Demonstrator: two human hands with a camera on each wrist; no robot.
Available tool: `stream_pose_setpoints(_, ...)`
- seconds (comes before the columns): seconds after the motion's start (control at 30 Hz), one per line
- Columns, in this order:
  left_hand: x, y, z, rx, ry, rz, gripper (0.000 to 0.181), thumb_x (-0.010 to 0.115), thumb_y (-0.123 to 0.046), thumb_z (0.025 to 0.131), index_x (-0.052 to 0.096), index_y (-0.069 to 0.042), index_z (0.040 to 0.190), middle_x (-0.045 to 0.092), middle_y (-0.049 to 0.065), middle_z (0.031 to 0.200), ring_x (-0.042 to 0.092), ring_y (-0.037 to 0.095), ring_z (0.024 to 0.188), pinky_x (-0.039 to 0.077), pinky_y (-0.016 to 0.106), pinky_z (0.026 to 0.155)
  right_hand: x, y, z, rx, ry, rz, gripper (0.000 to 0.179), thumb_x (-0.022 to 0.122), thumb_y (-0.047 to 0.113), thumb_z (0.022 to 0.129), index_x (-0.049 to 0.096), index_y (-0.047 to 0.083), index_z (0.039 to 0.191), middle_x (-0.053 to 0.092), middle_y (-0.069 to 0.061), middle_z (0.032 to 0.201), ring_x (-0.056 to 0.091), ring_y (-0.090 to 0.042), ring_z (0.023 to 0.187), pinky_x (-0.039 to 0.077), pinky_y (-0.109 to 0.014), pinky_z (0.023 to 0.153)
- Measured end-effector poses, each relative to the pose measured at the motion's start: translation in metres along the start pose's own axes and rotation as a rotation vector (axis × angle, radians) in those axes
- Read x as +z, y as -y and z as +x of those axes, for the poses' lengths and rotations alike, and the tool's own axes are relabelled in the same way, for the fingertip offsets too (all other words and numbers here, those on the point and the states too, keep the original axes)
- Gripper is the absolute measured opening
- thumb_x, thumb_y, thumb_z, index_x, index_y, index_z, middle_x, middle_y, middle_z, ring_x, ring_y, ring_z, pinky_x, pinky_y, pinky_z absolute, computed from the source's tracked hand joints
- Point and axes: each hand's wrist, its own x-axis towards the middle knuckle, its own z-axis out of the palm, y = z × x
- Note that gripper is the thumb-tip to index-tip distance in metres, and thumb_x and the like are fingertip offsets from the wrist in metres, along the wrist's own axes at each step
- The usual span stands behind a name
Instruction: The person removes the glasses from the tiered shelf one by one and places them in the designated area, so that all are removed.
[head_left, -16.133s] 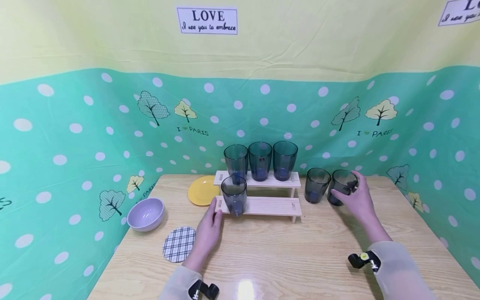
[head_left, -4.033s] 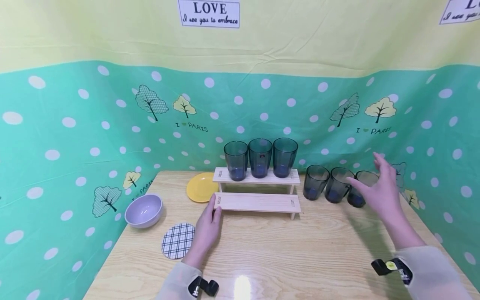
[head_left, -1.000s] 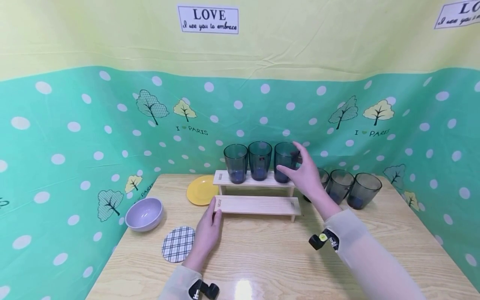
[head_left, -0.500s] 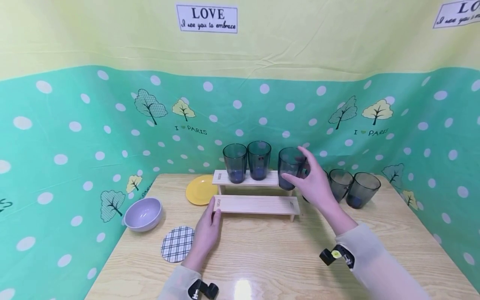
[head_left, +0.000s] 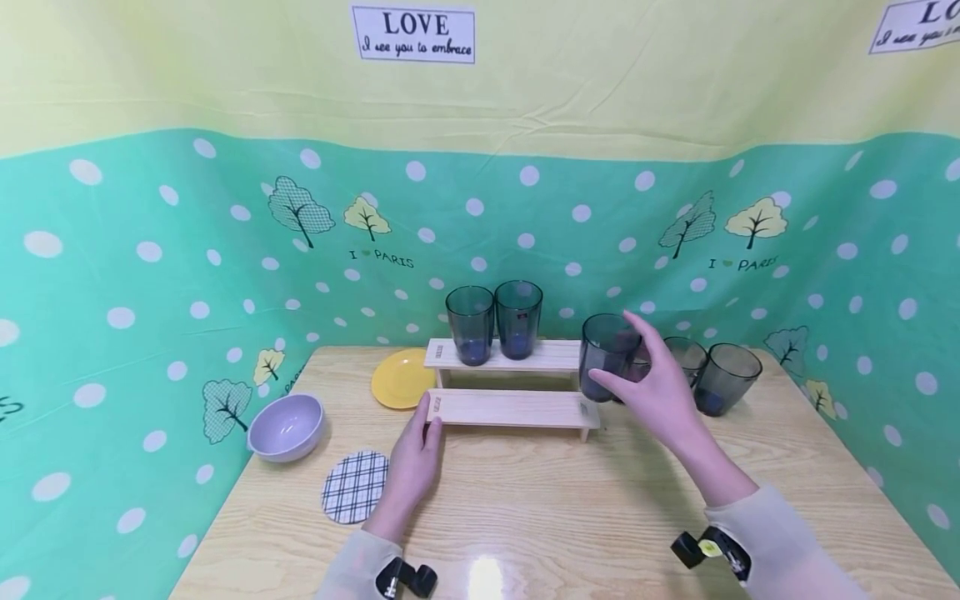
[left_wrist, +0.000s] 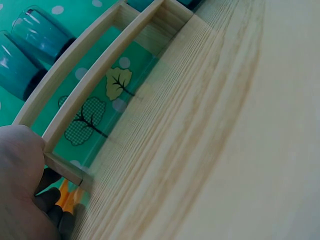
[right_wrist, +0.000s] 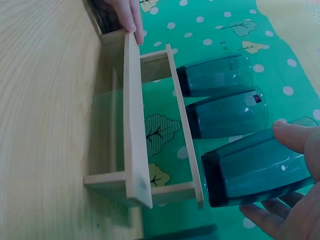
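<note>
My right hand (head_left: 667, 404) grips a dark tinted glass tumbler (head_left: 600, 358), thumb on one side and fingers on the other. The glass is in the air beside the right end of a two-step wooden rack (head_left: 517, 408). In the right wrist view, the held tumbler (right_wrist: 260, 167) tilts, its base near the upper step. My left hand (head_left: 412, 467) holds the left end of the lower step, with fingers curled round it in the left wrist view. Two similar glasses stand on the upper step, a left tumbler (head_left: 471, 329) and a middle tumbler (head_left: 517, 321). The lower step is bare.
On the table right of the rack stand a tumbler (head_left: 726, 379), another tumbler (head_left: 682, 358), and one mostly hidden behind the held glass and right hand. At left are a yellow plate (head_left: 402, 379), a purple bowl (head_left: 287, 427) and a checked coaster (head_left: 356, 487). A patterned cloth hangs behind.
The lower step's glass has gone to the row on the right. Since then, my right hand has lifted the upper step's right-hand glass and carried it rightward and down. My left hand has stayed put.
</note>
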Motion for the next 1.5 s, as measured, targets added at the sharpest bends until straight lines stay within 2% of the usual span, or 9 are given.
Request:
stream_pose_setpoints(0.17,-0.001,-0.001,-0.001,0.000,0.000,-0.007,0.061,0.048,-0.033,0.120,0.031,-0.012,0.175,0.037,0.013,0.176,0.037,0.038,0.160,0.031,0.055,0.132,-0.008,-0.007,-0.010,0.010,-0.010,-0.036,0.105,0.091,0.043,0.094,0.027,0.029,0.177,0.042,-0.017,0.171,0.056,-0.042,0.132,0.055,-0.057,0.096)
stream_pose_setpoints(0.23,0.000,0.000,-0.001,0.000,0.000,-0.007,0.061,0.048,-0.033,0.120,0.031,-0.011,0.175,0.037,0.014,0.176,0.037,0.038,0.160,0.031,0.055,0.132,-0.010,-0.010,-0.013,0.015,-0.010,-0.042,0.107,0.091,0.042,0.094,0.026,0.028,0.177,0.041,-0.018,0.171,0.057,-0.042,0.131,0.056,-0.056,0.095)
stream_pose_setpoints(0.3,0.000,0.000,-0.001,0.006,-0.001,-0.003,0.061,0.048,-0.032,0.121,0.031,-0.010,0.175,0.037,0.015,0.176,0.037,0.039,0.160,0.032,0.056,0.132,-0.013,-0.013,-0.016,0.023,-0.007,-0.040,0.109,0.092,0.042,0.094,0.025,0.028,0.178,0.039,-0.019,0.172,0.053,-0.046,0.139,0.055,-0.062,0.101)
stream_pose_setpoints(0.4,0.000,0.001,-0.001,-0.002,0.000,-0.005,0.061,0.048,-0.032,0.121,0.031,-0.011,0.175,0.037,0.013,0.176,0.037,0.037,0.161,0.031,0.054,0.132,-0.016,-0.019,-0.020,0.031,-0.004,-0.036,0.111,0.093,0.042,0.093,0.023,0.027,0.178,0.031,-0.020,0.177,0.037,-0.051,0.156,0.044,-0.075,0.113)
stream_pose_setpoints(0.77,-0.001,0.000,-0.001,0.010,-0.004,-0.009,0.061,0.047,-0.032,0.121,0.030,-0.011,0.175,0.036,0.015,0.176,0.037,0.038,0.160,0.031,0.055,0.132,-0.021,-0.040,-0.027,0.043,-0.007,-0.063,0.112,0.093,0.040,0.093,0.023,0.021,0.178,0.029,-0.025,0.177,0.031,-0.054,0.158,0.038,-0.080,0.116)
stream_pose_setpoints(0.9,-0.002,0.000,-0.001,0.007,-0.003,-0.009,0.061,0.047,-0.033,0.121,0.030,-0.012,0.176,0.035,0.014,0.177,0.036,0.037,0.161,0.030,0.055,0.132,-0.021,-0.044,-0.029,0.055,0.002,-0.067,0.112,0.093,0.038,0.093,0.022,0.016,0.178,0.030,-0.028,0.175,0.043,-0.054,0.149,0.050,-0.073,0.108)
stream_pose_setpoints(1.1,-0.002,0.000,-0.001,0.010,0.003,-0.006,0.062,0.047,-0.032,0.121,0.029,-0.011,0.176,0.035,0.014,0.177,0.036,0.037,0.161,0.031,0.055,0.132,-0.020,-0.054,-0.030,0.060,0.002,-0.098,0.112,0.094,0.036,0.093,0.024,0.012,0.177,0.035,-0.033,0.170,0.054,-0.049,0.134,0.056,-0.058,0.099)
stream_pose_setpoints(1.23,-0.002,0.000,-0.001,0.010,0.002,-0.004,0.061,0.047,-0.033,0.121,0.030,-0.012,0.176,0.036,0.014,0.177,0.036,0.038,0.160,0.031,0.055,0.132,-0.018,-0.061,-0.031,0.062,0.004,-0.107,0.110,0.093,0.035,0.093,0.025,0.011,0.176,0.036,-0.034,0.169,0.057,-0.047,0.128,0.058,-0.055,0.095)
stream_pose_setpoints(1.5,0.000,0.001,0.000,0.011,-0.006,0.000,0.061,0.048,-0.033,0.120,0.030,-0.011,0.175,0.037,0.014,0.176,0.037,0.038,0.160,0.031,0.055,0.132,-0.012,-0.077,-0.029,0.095,0.036,-0.090,0.112,0.093,0.036,0.093,0.023,0.009,0.176,0.028,-0.036,0.172,0.044,-0.058,0.146,0.049,-0.073,0.108)
